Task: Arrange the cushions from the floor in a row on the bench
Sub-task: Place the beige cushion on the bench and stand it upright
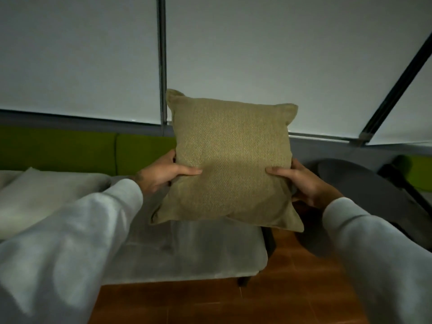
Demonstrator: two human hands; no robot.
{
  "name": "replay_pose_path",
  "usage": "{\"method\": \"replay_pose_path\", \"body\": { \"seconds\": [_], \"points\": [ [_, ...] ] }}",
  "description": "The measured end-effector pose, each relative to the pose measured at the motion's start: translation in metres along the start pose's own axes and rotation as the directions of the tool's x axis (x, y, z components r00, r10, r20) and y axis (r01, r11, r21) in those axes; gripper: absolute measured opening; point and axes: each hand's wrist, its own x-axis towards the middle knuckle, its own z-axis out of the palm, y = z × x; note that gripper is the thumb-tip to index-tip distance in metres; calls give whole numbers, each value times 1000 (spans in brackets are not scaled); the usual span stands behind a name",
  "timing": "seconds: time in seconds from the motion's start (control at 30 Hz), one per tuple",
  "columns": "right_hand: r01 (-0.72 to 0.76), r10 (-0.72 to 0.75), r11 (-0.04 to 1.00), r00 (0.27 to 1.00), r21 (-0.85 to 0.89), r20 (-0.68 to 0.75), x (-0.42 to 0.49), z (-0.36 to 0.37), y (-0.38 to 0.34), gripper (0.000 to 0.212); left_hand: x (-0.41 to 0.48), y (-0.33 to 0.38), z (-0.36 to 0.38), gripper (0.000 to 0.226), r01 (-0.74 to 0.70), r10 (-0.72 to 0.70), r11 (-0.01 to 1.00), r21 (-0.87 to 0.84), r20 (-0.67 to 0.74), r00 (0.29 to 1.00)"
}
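Note:
A tan woven cushion [230, 157] is held upright in front of me, above the right end of the grey padded bench [194, 251]. My left hand [163, 171] grips its left edge and my right hand [301, 181] grips its right edge, thumbs on the front face. The cushion's bottom edge hangs just over the bench seat; whether it touches the seat I cannot tell. A pale cream cushion [39, 197] lies on the bench at the left, partly hidden by my left sleeve.
A green padded backrest [70, 148] runs behind the bench under white window blinds [257, 54]. A dark round table [364, 190] stands to the right, with another green seat [418, 171] beyond it. Brown wooden floor [233, 305] lies in front of the bench.

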Motion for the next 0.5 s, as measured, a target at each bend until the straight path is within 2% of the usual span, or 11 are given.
{"method": "replay_pose_path", "body": {
  "seconds": [0.13,0.27,0.5],
  "points": [
    [-28,28,999,999,16,-22,43,10,3,118,43,-14,-22,109,46,-46,999,-20,9,999],
    [-76,78,995,996,69,-32,84,15,18,110,84,-36,-29,125,123,-122,992,1,73,990],
    [-160,162,983,987,90,-15,150,12,46,110,140,-76,-30,114,235,-234,972,4,93,968]
  ]
}}
